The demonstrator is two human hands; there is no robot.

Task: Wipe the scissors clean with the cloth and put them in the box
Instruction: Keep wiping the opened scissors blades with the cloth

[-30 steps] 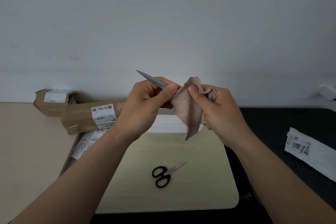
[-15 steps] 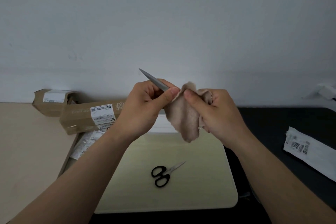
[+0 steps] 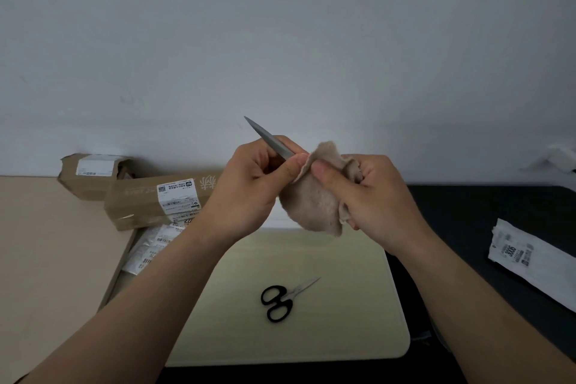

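Now the cloth (image 3: 314, 206) has bunched lower into the right hand (image 3: 371, 196) than a second ago, fingers clamped on it by the base of the blade. The left hand (image 3: 249, 193) grips the held scissors (image 3: 270, 140), tip up and away. Wiping seems under way; another pair (image 3: 282, 299) lies on the bench (image 3: 358, 321). Which carton is the box, I cannot tell.

handles of held scissors (image 3: 269, 140): hidden in left hand (image 3: 249, 193) | labels: illegible
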